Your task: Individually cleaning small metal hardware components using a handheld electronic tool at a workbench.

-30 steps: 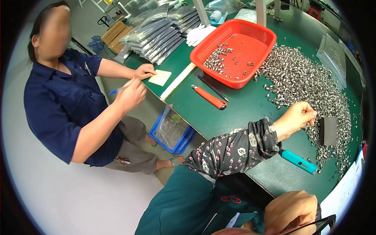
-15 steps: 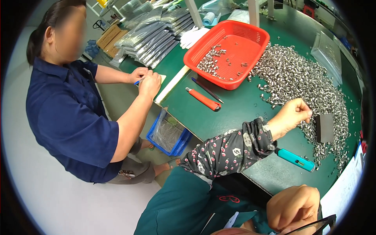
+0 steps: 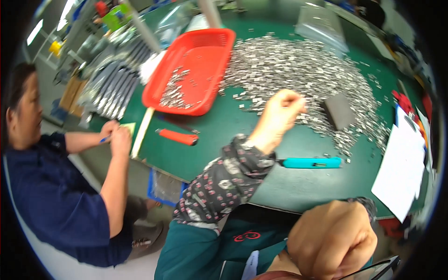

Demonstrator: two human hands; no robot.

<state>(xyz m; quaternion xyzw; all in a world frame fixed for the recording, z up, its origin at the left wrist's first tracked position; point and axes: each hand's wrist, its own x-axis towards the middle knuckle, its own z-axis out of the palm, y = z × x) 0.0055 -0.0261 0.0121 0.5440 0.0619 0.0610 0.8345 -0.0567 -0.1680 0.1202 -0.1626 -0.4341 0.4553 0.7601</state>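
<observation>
My left hand (image 3: 279, 119), in a dark patterned sleeve, hovers at the near edge of a wide pile of small shiny metal pieces (image 3: 289, 60). Its thumb and fingers are pinched together; whatever lies between them is too small to make out. A dark grey block (image 3: 339, 112) rests on the pile, to the right of this hand. Just below the wrist lies a teal-handled tool (image 3: 312, 162). My right hand (image 3: 333, 240) is curled closed, close to the camera at the lower right. Its fingertips are hidden, near the dark frame of a pair of glasses (image 3: 373, 269).
A red basket (image 3: 205, 60) holds some metal pieces at the back left. An orange-red utility knife (image 3: 177, 136) lies before it. White papers (image 3: 401, 158) lie at the right edge. At left, a co-worker (image 3: 56, 200) holds a blue pen over a yellowish pad (image 3: 130, 127).
My view has swung right, so the table appears shifted left and turned. My left hand stays pinched near the pile; my right hand stays curled and shows larger.
</observation>
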